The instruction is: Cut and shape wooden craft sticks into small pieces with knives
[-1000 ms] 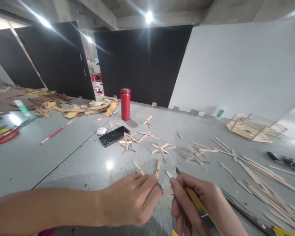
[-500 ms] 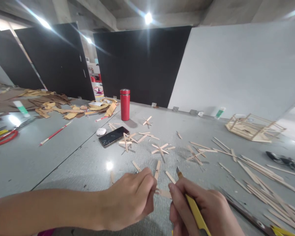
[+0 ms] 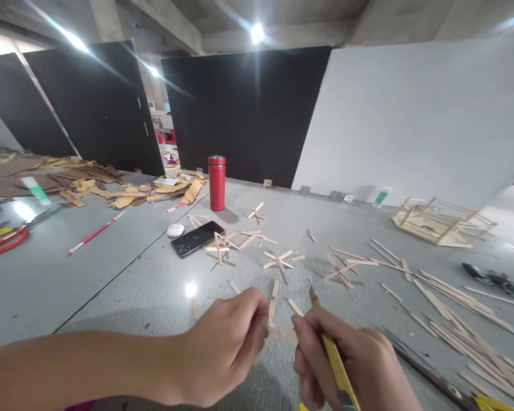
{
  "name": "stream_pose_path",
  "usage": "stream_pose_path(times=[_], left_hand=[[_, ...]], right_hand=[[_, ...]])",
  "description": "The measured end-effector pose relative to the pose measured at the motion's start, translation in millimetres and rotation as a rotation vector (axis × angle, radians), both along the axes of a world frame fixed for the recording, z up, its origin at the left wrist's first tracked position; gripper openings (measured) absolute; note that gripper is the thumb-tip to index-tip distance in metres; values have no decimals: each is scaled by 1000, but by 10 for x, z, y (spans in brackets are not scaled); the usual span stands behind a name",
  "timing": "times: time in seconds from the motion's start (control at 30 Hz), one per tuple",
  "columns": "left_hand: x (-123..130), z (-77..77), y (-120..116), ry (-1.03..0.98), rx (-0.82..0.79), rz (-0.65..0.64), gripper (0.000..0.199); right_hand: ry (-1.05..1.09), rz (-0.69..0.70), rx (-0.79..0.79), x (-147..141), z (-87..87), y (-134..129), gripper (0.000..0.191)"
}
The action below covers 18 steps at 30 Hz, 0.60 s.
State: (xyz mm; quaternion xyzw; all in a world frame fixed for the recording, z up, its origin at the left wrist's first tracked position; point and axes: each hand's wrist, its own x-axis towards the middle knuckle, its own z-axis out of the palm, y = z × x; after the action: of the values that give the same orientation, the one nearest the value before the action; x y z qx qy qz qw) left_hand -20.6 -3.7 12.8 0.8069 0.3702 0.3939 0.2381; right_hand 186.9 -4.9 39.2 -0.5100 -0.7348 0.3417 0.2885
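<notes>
Between my two hands spans a flat wooden craft stick (image 3: pixel 283 334). My left hand (image 3: pixel 227 349) is closed on one end of it, fingertips hidden behind the knuckles. My right hand (image 3: pixel 354 355) grips a yellow craft knife (image 3: pixel 341 372), its blade pointing up and away from me, while the thumb and fingers also meet the stick's other end. Just beyond the hands, a craft stick (image 3: pixel 274 299) points away from me, with a shorter piece (image 3: pixel 295 307) to its right. Farther off lies a star of crossed sticks (image 3: pixel 279 260).
A red flask (image 3: pixel 217 184), a phone (image 3: pixel 197 238) and a white earbud case (image 3: pixel 175 230) stand mid-table. Loose wooden strips (image 3: pixel 454 294) and a stick frame (image 3: pixel 437 228) are at right. Red-handled scissors (image 3: pixel 8 244) lie left. Black and white panels (image 3: pixel 248 114) close the back.
Both hands have shifted slightly, and the knife has tilted a little. The stick between them shows a bit differently near the left fingers. Everything on the table stays put.
</notes>
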Motion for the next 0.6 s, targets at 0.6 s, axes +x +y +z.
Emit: stream_pose_path(times=[0.6], left_hand=[[-461, 195, 822, 352, 106, 314, 39]], right_hand=[[-16, -113, 39, 199, 35, 120, 31]])
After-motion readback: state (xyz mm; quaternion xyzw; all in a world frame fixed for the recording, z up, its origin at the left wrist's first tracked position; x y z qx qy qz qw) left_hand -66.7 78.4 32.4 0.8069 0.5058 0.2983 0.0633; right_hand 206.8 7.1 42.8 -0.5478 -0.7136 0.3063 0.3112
